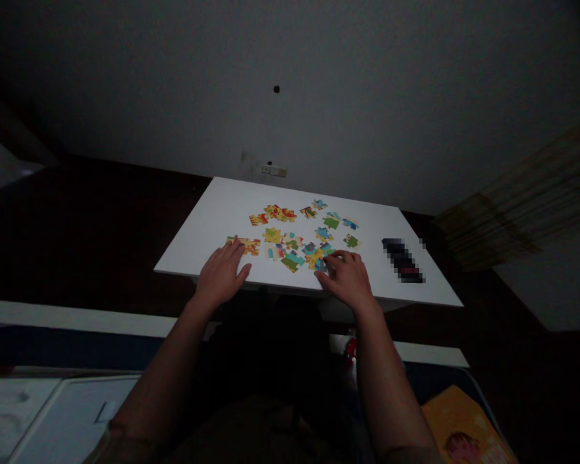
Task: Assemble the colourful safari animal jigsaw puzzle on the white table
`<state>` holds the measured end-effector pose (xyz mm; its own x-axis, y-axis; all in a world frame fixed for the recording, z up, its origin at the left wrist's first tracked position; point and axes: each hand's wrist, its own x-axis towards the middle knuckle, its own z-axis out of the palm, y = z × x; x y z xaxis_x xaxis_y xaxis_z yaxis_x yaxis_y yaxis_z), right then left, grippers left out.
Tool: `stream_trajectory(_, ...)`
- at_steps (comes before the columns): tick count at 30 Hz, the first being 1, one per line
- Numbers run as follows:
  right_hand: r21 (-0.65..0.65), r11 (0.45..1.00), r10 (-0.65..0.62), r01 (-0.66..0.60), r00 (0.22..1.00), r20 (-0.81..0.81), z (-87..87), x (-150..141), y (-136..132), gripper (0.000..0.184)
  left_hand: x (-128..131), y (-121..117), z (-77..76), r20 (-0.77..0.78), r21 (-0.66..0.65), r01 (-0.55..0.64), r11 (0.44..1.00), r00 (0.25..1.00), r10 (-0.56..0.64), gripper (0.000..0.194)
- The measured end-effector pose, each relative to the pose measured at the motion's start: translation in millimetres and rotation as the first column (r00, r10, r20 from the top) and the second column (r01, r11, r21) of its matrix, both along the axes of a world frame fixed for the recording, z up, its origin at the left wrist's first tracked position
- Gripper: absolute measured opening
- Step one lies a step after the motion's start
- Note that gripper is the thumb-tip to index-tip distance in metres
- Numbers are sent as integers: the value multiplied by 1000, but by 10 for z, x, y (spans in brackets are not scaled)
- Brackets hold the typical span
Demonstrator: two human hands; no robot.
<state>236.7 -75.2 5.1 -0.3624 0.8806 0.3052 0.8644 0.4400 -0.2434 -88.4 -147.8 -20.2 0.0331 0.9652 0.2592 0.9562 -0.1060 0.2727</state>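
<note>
Several colourful jigsaw pieces [299, 232] lie scattered on a small white table [212, 219]. My left hand [221, 274] rests flat on the table near its front edge, fingers stretched out, its fingertips touching a yellow and red piece [248, 245]. My right hand [348, 277] lies palm down with its fingers curled over a piece at the near side of the cluster [319, 258]; what the fingertips pinch is hidden.
A dark blurred rectangular object [403, 260] lies on the table's right part. A wall socket [274, 171] sits behind the table on the pale wall. An orange book [468, 428] lies at bottom right, white sheets [53, 419] at bottom left. The floor is dark.
</note>
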Motion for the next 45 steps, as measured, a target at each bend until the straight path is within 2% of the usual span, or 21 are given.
stream_trajectory(8, -60, 998, -15, 16, 1000, 6, -137, -23, 82, 39, 1, -47, 12, 4, 28, 7, 1000, 1000, -7, 48)
stream_trajectory(15, -100, 995, 24, -26, 1000, -20, -132, -49, 19, 30, -1, -61, -10, 55, 49, 6, 999, 998, -8, 47)
stream_trajectory(20, -66, 998, 20, -20, 1000, -3, -146, -56, -25, 43, -2, -57, -22, 60, 42, 3, 999, 998, -6, 47)
stream_trajectory(30, -109, 994, 27, -30, 999, -29, -128, -76, -40, 33, 8, -90, 9, 57, 54, 12, 998, 998, -15, 46)
stream_trajectory(35, -133, 991, 13, -25, 996, -93, -55, -102, -97, 32, 11, -122, 31, 70, 68, 12, 998, 997, -17, 45)
stream_trajectory(40, -164, 986, -24, -4, 985, -170, -55, -118, -122, 26, 26, -157, 59, 99, 84, 13, 996, 995, -22, 43)
stream_trajectory(45, -165, 986, -60, 1, 935, -349, -18, -241, -215, 45, 40, -183, 66, 123, 70, -2, 998, 992, -7, 46)
